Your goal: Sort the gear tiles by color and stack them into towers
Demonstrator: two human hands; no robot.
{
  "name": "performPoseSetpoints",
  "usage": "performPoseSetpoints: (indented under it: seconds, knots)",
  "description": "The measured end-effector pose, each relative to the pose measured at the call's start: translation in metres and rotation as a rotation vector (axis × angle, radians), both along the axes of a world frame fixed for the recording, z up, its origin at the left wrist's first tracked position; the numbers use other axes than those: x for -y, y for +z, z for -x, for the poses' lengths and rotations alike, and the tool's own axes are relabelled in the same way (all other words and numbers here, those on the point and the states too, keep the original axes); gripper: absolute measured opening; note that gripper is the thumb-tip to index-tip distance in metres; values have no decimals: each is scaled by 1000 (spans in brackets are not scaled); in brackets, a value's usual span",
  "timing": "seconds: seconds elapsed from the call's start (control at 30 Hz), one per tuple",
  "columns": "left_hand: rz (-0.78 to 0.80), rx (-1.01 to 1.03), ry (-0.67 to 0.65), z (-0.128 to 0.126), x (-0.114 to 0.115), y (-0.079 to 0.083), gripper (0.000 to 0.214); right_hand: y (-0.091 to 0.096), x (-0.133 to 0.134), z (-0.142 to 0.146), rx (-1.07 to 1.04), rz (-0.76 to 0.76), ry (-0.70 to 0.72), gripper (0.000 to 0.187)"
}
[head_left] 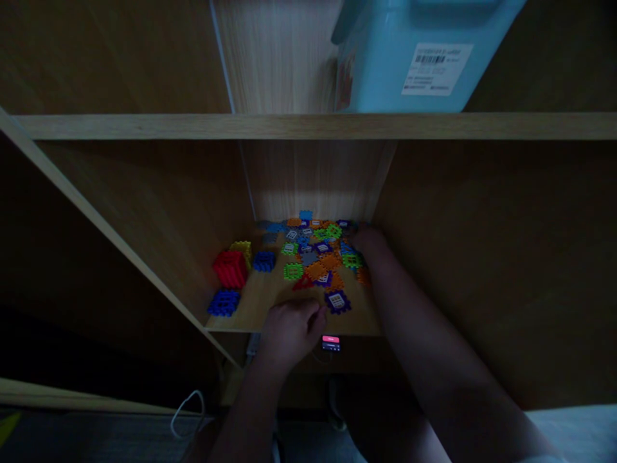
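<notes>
My left hand (295,323) hovers by the shelf's front edge with its fingers curled in; whatever they may hold is hidden. Close to it lie a purple square block (338,301) with a white window pattern and a red triangular piece (303,281). My right hand (369,242) reaches to the back right of a loose spread of interlocking plastic pieces (317,270). Its fingers are dark and partly hidden among the pieces. Near that wrist is a green notched square (352,260). Orange, purple, green, grey and blue pieces overlap across the middle.
At the left stand stacks of red (230,269), yellow (242,251) and blue (223,302) pieces, with another blue stack (264,261) beside them. A light-blue bin (385,77) sits on the upper shelf (289,127). Below is a lit phone (330,343). Wooden side walls flank the compartment.
</notes>
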State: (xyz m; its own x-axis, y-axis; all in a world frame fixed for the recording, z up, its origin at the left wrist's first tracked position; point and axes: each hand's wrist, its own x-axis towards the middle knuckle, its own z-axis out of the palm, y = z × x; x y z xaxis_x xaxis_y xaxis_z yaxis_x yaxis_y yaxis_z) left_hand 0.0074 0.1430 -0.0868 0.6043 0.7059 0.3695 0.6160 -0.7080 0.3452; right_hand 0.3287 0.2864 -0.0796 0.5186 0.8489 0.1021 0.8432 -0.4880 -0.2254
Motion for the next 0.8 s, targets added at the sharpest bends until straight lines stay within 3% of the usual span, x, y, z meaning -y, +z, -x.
performPoseSetpoints:
  seconds: [0.27,0.8]
  knots:
    - [3,-6,3,0,0,-2,29,0,0,-3,55,-25,14,47]
    - [-16,-29,12,0,-2,-4,30,5,7,-1,108,-41,-13,45]
